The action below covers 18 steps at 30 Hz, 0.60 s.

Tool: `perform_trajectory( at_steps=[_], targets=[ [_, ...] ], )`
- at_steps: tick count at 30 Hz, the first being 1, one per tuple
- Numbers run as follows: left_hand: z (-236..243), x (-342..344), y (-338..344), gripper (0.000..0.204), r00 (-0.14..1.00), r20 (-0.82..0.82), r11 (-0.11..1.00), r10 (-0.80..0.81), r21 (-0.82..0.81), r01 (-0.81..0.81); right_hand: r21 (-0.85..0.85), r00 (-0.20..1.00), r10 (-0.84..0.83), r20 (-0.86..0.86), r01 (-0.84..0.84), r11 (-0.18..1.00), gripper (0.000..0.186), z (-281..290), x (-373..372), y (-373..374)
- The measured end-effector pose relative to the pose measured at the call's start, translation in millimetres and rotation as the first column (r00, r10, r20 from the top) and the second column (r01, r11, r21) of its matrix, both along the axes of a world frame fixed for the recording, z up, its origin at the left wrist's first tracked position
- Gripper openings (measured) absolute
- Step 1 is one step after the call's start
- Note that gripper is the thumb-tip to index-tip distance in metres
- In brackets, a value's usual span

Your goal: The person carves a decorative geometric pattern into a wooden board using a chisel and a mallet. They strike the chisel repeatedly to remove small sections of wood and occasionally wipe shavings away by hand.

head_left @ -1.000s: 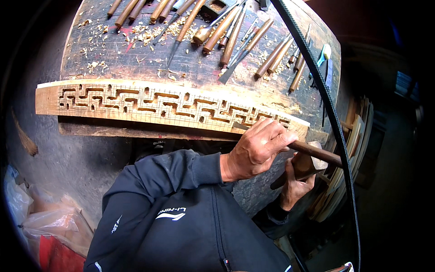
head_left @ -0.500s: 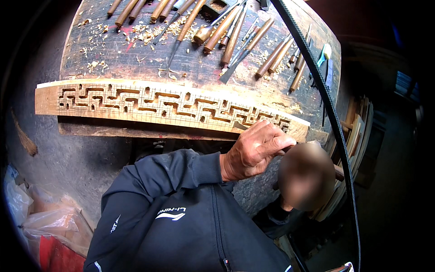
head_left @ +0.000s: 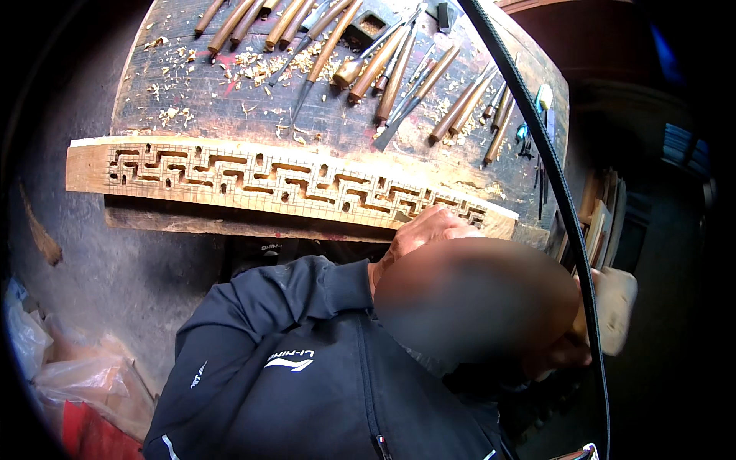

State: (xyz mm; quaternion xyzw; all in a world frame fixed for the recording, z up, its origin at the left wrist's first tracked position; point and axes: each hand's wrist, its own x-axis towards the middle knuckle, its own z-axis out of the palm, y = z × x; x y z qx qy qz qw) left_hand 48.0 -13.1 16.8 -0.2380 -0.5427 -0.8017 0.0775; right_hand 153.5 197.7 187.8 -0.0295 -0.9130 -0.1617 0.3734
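Note:
A long pale board point(head_left: 84, 169) lies along the bench's near edge, gridded with pencil lines and cut with a stepped fretwork pattern. At its right part rests my left hand point(head_left: 418, 230), closed around a chisel point(head_left: 402, 217) whose blade end shows by the board's near edge. A blurred patch covers the rest of that hand and the chisel's handle. Farther right, away from the board, my right hand point(head_left: 566, 354) is closed on a wooden mallet point(head_left: 616, 310) with a pale, blocky head. The blur hides much of this hand and the mallet's handle.
Several wooden-handled chisels point(head_left: 376, 65) lie across the back of the worn bench point(head_left: 199, 84) among curled shavings point(head_left: 261, 67). A black cord point(head_left: 537, 126) hangs across the right side. Boards point(head_left: 602, 218) lean at the right; plastic bags point(head_left: 96, 376) lie at lower left.
My right hand has swung the mallet rightward, away from my left hand. The left hand stays at the board's right part, and the view has shifted slightly.

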Motion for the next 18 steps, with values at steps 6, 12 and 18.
perform_trajectory(
  at_steps=[6, 12, 18],
  targets=[
    [-8.4, 0.0, 6.4, 0.049, 0.994, -0.1, 0.998, 0.05, 0.04, -0.046, -0.355, 0.964, 0.253, -0.082, -0.266, 0.896, 0.073, 52.1, -38.7, -24.3],
    [-10.7, 0.5, -0.2, 0.03, 0.998, -0.058, 0.997, 0.04, 0.072, -0.036, 0.067, 0.987, 0.144, -0.067, -0.139, 0.988, 0.066, 43.0, -31.6, -4.6],
    [-7.5, 1.5, -2.7, 0.02, 0.998, -0.054, 1.0, 0.019, 0.02, -0.018, -0.734, 0.767, 0.611, -0.199, -0.529, 0.425, 0.065, 57.7, -39.9, -23.4]
  ],
)
